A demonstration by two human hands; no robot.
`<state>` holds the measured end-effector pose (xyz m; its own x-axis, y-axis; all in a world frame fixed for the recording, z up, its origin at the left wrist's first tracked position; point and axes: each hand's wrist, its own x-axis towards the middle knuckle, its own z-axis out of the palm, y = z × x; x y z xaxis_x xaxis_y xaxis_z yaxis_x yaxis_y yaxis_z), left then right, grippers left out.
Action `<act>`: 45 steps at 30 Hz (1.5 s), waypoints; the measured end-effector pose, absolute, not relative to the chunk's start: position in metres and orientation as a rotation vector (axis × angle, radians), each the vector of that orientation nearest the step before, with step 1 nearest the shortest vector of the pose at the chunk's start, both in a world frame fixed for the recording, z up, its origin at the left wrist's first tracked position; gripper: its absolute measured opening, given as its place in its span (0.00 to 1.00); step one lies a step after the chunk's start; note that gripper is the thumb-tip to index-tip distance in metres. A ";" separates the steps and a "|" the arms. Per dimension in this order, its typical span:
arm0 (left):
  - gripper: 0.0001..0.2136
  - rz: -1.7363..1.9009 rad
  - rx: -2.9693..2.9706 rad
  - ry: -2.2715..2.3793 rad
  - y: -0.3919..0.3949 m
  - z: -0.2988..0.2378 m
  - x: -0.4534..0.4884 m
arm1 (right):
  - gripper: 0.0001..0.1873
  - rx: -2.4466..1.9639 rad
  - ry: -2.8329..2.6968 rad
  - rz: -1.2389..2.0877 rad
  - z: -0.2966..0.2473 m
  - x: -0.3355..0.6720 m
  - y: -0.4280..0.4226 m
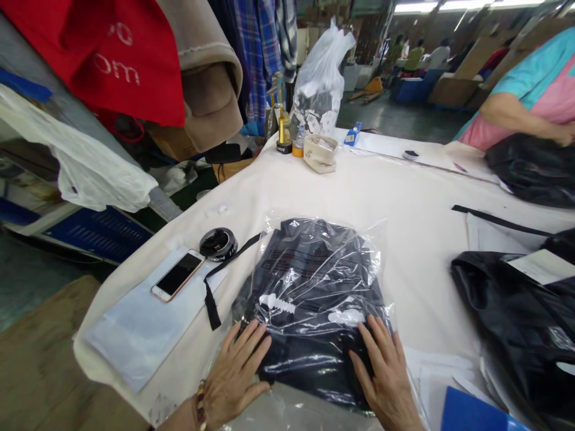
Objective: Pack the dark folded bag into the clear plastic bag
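A folded black garment (309, 359) lies inside a clear plastic bag (372, 239) on the white-covered table. My left hand (236, 374) rests flat on the bag's lower left side, fingers spread and pointing away from me; a beaded bracelet circles that wrist. On the lower right side of the bag lies my right hand (384, 368), also flat with fingers apart. Neither hand grasps anything. A black strap (211, 299) extends to the left of the bag, and pale printed marks show on the garment between my hands.
Left of the bag are a phone (177, 275), a black tape roll (218, 244) and a pale sheet (148, 317). Black items (507, 311) and a blue object (476, 413) lie at right. A beige pouch (320, 154) stands at the back; a co-worker (530, 90) handles black material.
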<state>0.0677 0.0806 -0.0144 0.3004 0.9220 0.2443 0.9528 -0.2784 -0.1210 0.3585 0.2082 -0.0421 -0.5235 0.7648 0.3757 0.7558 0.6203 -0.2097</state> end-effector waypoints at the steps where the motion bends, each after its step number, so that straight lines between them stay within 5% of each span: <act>1: 0.30 -0.186 -2.305 -1.737 0.077 -0.016 0.068 | 0.29 -1.210 -2.393 0.008 -0.040 0.360 0.206; 11: 0.29 -0.104 -2.141 -1.844 0.083 -0.037 0.076 | 0.34 -1.342 -2.448 -0.157 -0.068 0.360 0.198; 20: 0.30 -0.141 -2.130 -1.824 0.082 -0.051 0.075 | 0.31 -1.393 -2.485 0.615 -0.056 0.384 0.213; 28: 0.29 -0.093 -2.100 -1.944 0.090 -0.067 0.080 | 0.62 -1.413 -2.655 0.753 -0.035 0.378 0.218; 41: 0.28 -0.076 -2.087 -1.748 0.093 -0.054 0.096 | 0.51 -1.582 -2.645 0.616 -0.033 0.357 0.221; 45: 0.36 -0.049 -2.175 -1.597 0.076 -0.053 0.099 | 0.51 -1.551 -2.628 0.432 -0.037 0.358 0.213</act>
